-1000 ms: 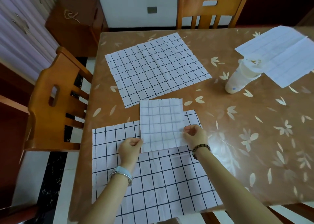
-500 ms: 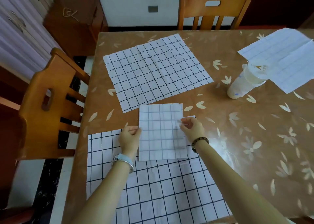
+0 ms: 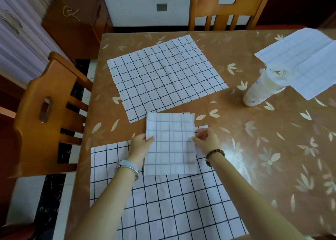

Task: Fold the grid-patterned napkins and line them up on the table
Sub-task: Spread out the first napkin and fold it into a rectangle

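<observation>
Since one second ago, both hands have shifted from the near corners of the folded napkin [image 3: 171,143] up to the middle of its side edges. The left hand [image 3: 141,143] now pinches the left edge, with the thumb on top and the remaining fingers hidden beneath. The right hand [image 3: 205,139] pinches the right edge between the thumb and curled fingertips. Neither hand holds anything else.

The folded napkin lies across the far edge of the near napkin [image 3: 163,203], which is spread open in front of us on the table [image 3: 272,148]. Its far left corner reaches the near edge of the far napkin [image 3: 163,76], which is also spread open. We cannot tell whether the folded napkin rests on the cloth or is lifted slightly clear of it. A third napkin [image 3: 305,63] lies open at the far right, with a bottle [image 3: 261,88] just beside its near corner.

We judge the fabric to be thin, light and limp. The layers show slightly offset along the far edge, so they will probably slide apart if we grip only the top layer.

- Take hold at both side edges, through all layers.
- Keep the folded napkin level while moving it.
- Set it on bare table, then smooth the crease flat.

Two open napkins near us, and the third at the far right, are not yet folded.
</observation>
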Action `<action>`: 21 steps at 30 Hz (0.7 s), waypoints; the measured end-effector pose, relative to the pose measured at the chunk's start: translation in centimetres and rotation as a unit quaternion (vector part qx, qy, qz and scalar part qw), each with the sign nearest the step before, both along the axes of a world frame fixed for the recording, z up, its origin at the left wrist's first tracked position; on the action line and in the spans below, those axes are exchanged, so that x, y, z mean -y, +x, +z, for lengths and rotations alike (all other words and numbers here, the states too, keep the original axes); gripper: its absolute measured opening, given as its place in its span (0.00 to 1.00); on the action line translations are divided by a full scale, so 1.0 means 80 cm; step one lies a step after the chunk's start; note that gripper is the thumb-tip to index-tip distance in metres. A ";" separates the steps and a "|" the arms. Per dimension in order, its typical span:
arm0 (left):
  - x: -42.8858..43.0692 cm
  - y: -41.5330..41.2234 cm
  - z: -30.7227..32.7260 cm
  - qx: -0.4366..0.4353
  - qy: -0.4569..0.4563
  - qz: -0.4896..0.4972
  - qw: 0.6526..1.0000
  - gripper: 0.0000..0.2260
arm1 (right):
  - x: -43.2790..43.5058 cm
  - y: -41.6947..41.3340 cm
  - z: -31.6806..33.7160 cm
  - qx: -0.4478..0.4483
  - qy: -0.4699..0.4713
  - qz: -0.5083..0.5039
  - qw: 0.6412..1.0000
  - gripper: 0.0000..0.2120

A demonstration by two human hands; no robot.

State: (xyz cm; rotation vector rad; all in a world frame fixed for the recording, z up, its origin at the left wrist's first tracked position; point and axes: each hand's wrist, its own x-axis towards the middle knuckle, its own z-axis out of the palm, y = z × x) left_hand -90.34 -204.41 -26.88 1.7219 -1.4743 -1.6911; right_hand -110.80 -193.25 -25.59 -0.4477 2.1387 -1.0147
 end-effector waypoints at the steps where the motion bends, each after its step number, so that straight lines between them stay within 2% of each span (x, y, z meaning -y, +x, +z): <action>1: -0.001 -0.001 0.002 -0.012 0.005 0.006 1.000 0.05 | 0.000 0.001 0.001 0.006 -0.001 -0.004 1.000 0.14; 6: -0.007 -0.001 0.006 -0.079 0.038 0.041 0.995 0.05 | -0.002 -0.001 0.003 0.070 0.031 0.005 0.997 0.23; 12: -0.011 0.007 0.009 -0.092 0.039 0.031 0.994 0.07 | -0.007 -0.003 -0.006 0.093 0.042 0.037 0.994 0.24; 17: -0.011 0.012 0.011 -0.082 0.029 0.016 0.996 0.07 | -0.008 0.000 -0.001 0.162 0.048 0.042 0.985 0.27; 20: -0.013 0.015 0.012 -0.075 0.032 0.016 0.997 0.08 | -0.013 0.001 -0.011 0.153 0.045 0.068 0.985 0.49; 21: -0.013 0.018 0.011 -0.068 0.035 0.012 0.997 0.08 | -0.016 -0.001 -0.020 0.148 0.036 0.068 0.986 0.53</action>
